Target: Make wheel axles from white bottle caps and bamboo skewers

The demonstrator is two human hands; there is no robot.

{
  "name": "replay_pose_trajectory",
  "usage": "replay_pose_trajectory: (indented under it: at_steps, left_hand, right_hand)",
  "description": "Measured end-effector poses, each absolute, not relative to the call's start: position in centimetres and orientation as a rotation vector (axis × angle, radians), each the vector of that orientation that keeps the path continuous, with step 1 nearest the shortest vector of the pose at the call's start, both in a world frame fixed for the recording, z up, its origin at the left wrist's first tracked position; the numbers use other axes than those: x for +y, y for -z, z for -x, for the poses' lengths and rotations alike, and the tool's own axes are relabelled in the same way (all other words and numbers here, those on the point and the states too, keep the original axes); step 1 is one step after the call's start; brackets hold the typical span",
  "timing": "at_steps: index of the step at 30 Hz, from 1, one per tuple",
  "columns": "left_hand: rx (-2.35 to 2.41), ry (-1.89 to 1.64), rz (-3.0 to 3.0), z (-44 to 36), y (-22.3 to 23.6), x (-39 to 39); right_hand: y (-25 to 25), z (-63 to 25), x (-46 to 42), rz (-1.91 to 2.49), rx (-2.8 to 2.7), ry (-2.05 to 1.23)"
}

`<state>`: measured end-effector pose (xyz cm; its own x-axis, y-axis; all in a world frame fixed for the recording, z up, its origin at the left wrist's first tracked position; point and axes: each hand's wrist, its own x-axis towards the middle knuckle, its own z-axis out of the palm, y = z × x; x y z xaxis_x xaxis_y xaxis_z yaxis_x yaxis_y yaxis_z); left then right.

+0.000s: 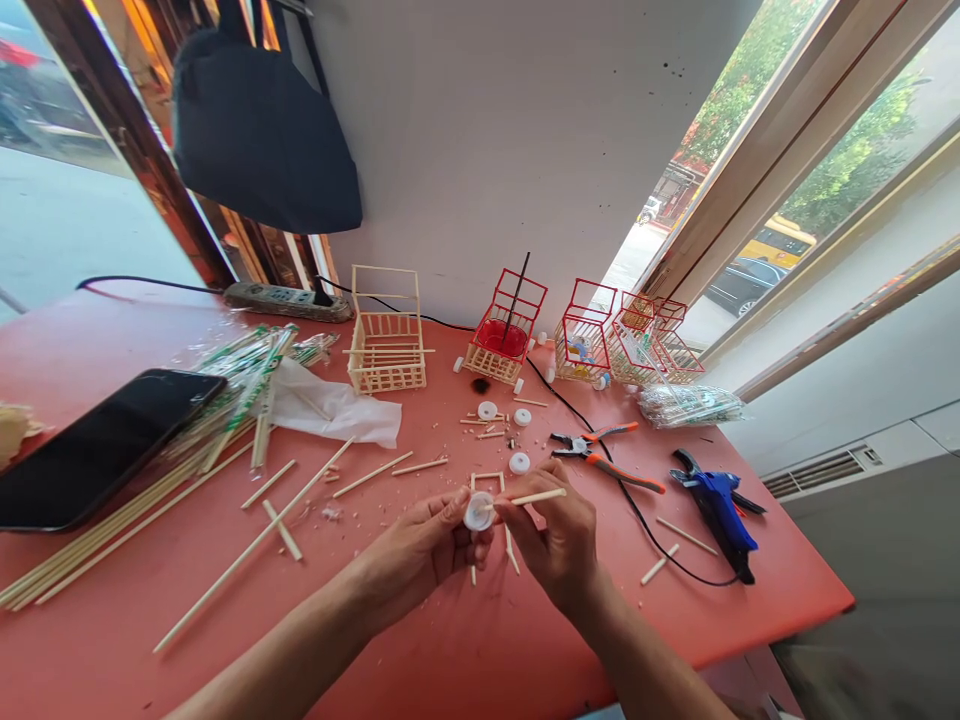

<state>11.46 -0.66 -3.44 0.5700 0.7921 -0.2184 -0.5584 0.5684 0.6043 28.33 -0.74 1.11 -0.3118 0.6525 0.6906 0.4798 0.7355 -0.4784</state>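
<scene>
My left hand (pixel 427 545) grips a small white bottle cap (pixel 478 511) between thumb and fingers. In my right hand (pixel 559 530) is a short wooden stick (pixel 536 496), pinched so that its left end meets the middle of the cap. Whether that end goes into the cap or only touches it, I cannot tell. Just behind and below my hands lies a small frame of wooden sticks (pixel 489 477), partly covered by them. Several more white caps, one of them (pixel 519 463) close by, rest beyond my hands.
Pliers (pixel 607 457) and a blue glue gun (pixel 721 510) with a black cord lie to the right. Stick-built carts, one plain (pixel 388 350) and others with red frames (pixel 504 330), line the wall. A phone (pixel 105 440) and long sticks (pixel 127 510) occupy the left of the red table (pixel 360 660).
</scene>
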Motion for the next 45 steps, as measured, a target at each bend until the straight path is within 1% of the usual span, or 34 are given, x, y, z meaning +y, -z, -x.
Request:
replay_pose_trajectory:
  at_steps: [16,39,45]
  left_hand:
    - [0.482,-0.789,-0.546,-11.28,3.78,-0.78]
    - [0.485,-0.783,-0.554,-11.37,4.2,-0.76]
    - [0.507,-0.782,-0.547,-11.38,3.53,-0.79]
  right_hand:
    - [-0.86,-28.51,-0.71,0.815,-2.08,-0.275]
    - [-0.69,-28.56,-0.9,0.84,-2.101,-0.235]
    - [-0.65,-28.54,-0.85,0.831,-2.106,-0.226]
